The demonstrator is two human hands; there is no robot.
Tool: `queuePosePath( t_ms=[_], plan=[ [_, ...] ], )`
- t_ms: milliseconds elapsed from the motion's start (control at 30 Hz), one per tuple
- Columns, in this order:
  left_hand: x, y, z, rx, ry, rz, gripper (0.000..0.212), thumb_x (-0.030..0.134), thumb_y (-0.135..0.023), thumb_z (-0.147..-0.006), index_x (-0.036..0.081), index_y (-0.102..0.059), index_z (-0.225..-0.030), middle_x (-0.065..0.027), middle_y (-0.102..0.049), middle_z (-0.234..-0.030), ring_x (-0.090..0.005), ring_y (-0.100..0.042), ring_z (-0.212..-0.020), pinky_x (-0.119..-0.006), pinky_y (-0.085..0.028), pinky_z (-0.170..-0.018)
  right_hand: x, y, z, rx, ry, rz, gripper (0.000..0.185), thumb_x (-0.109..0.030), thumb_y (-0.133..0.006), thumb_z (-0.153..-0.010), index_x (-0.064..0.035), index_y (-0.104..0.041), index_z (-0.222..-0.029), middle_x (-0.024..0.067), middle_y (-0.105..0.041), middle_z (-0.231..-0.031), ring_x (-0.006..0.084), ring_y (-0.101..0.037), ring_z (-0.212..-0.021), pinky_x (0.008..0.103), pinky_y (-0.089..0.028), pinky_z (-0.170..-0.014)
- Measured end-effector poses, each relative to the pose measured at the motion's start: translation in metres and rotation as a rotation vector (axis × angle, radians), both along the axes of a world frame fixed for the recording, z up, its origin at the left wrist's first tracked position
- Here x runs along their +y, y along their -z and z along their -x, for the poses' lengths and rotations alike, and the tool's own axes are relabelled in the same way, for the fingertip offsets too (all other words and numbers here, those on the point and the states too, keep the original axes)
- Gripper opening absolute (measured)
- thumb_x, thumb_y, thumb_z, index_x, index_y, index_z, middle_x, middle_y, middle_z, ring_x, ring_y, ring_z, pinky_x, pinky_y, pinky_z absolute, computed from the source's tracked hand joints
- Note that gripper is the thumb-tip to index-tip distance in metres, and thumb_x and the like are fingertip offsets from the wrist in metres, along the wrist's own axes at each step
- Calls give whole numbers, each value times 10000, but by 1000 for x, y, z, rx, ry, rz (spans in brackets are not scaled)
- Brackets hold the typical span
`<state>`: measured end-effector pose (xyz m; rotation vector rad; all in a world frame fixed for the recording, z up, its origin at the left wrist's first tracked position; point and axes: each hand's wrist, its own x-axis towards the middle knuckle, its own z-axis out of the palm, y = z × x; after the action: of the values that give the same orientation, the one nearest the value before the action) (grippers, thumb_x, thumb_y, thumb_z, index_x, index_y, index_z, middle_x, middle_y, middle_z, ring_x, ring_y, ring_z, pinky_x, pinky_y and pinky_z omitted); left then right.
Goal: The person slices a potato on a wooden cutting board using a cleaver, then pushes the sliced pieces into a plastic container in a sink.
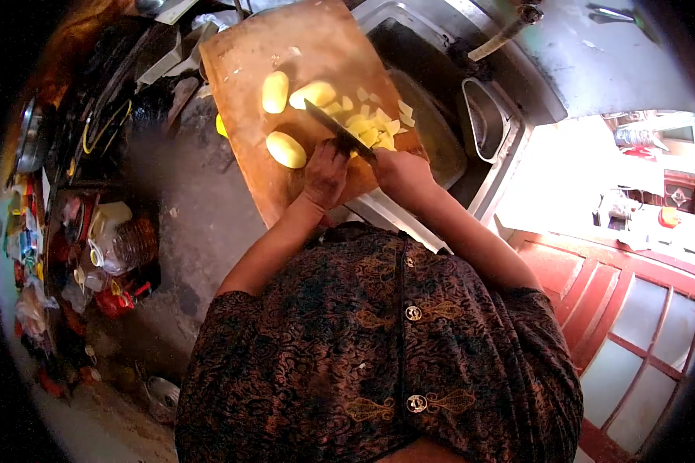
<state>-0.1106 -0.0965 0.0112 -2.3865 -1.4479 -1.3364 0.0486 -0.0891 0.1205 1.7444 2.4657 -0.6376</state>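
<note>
My right hand [402, 173] is closed around the handle end of a kitchen knife [337, 128]. Its dark blade points up and left across the wooden cutting board [301, 40]. Close against the blade, my left hand [327, 173] has its fingers bent down; whatever lies under them is hidden. Cut potato pieces [373, 128] are heaped to the right of the blade. A peeled potato [315, 94] lies by the knife's tip. Two more sit on the left, an upper peeled potato [275, 92] and a lower peeled potato [286, 150].
The board lies partly over a metal sink [428, 116] with a triangular steel strainer [486, 120] in its corner. A tap [501, 40] juts in above. Plastic bottles [128, 246] stand at the left. A red door [591, 289] with glass panes is at the right.
</note>
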Motion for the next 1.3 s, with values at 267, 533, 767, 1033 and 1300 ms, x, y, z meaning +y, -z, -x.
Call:
queuePosePath(
  t_ms=[267, 533, 767, 1033, 1300],
  plan=[
    [5, -2, 2, -53, 64, -6, 133, -3, -536, -741, -5, -540, -874, -177, -526, -936, -362, -522, -889, -402, -472, -758, -1, 10, -11, 72, 114, 31, 183, -214, -507, -820, -73, -573, -915, 169, -651, -851, 364, -634, -808, 475, -493, -669],
    [0, 2, 1, -32, 16, 95, 144, 8, -554, -740, -4, -547, -883, -169, -534, -932, -338, -527, -863, -391, -477, -732, 0, 13, -7, -77, -15, 34, 268, -287, -486, -894, -43, -569, -819, 211, -616, -758, 415, -594, -756, 495, -465, -673],
    [4, 3, 0, -55, 24, -43, 161, -10, -559, -723, -16, -541, -882, -175, -537, -947, -336, -534, -870, -391, -475, -734, -5, 8, -18, 12, 136, 24, 205, -250, -494, -842, -76, -591, -895, 190, -651, -820, 372, -638, -786, 472, -499, -677],
    [2, 5, 2, 43, 31, 7, 213, 3, -544, -738, -20, -566, -949, -186, -552, -1000, -351, -530, -901, -396, -469, -808, -11, -4, -6, 14, -6, -42, 181, -217, -477, -869, -53, -542, -830, 186, -617, -718, 390, -608, -699, 498, -474, -617],
    [-1, -7, -1, -68, 5, -23, 156, -24, -536, -719, -10, -533, -875, -180, -531, -945, -356, -527, -889, -395, -465, -797, -1, 14, -6, -5, 67, 22, 206, -227, -485, -844, -57, -584, -905, 191, -651, -825, 377, -637, -790, 475, -495, -673]
  ],
)
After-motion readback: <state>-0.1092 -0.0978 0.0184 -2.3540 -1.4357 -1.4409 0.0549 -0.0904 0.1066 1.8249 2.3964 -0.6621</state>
